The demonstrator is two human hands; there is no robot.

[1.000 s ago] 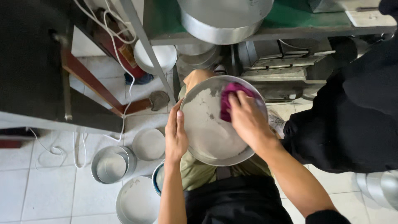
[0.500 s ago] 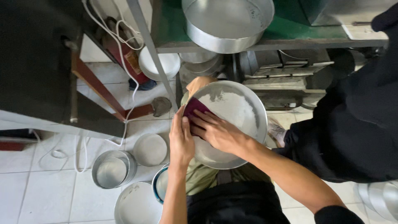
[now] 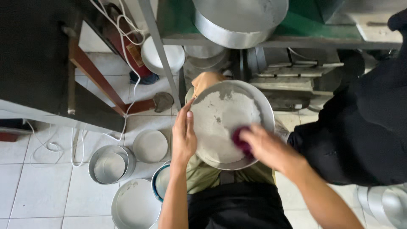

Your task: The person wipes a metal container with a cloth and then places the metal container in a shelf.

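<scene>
Seen from above, a person sits over a tiled floor (image 3: 25, 186) holding a round metal pan (image 3: 224, 118) above the lap, its open face turned up toward the camera. The left hand (image 3: 184, 135) grips the pan's left rim, fingers (image 3: 181, 116) lying flat and close together along the edge, thumb beside them. The right hand (image 3: 265, 146) comes in from the lower right and presses a dark magenta scrubbing pad (image 3: 240, 139) against the pan's inside near its lower right rim; its fingers are curled closed over the pad, though blur hides the exact grip. The pad lies directly under those fingertips, so the right hand is the nearer one to it, while the left hand stays on the opposite rim, well apart from the pad. The pan is shallow and circular with no long axis, dull grey, its inner base coated in a whitish, patchy film with a darker bare crescent at the upper left.

On the floor to the left stand several more round pans (image 3: 109, 164), some nested. A larger metal basin (image 3: 237, 21) sits on a green shelf (image 3: 178, 19) above, and another person's dark sleeve (image 3: 364, 127) fills the right side
</scene>
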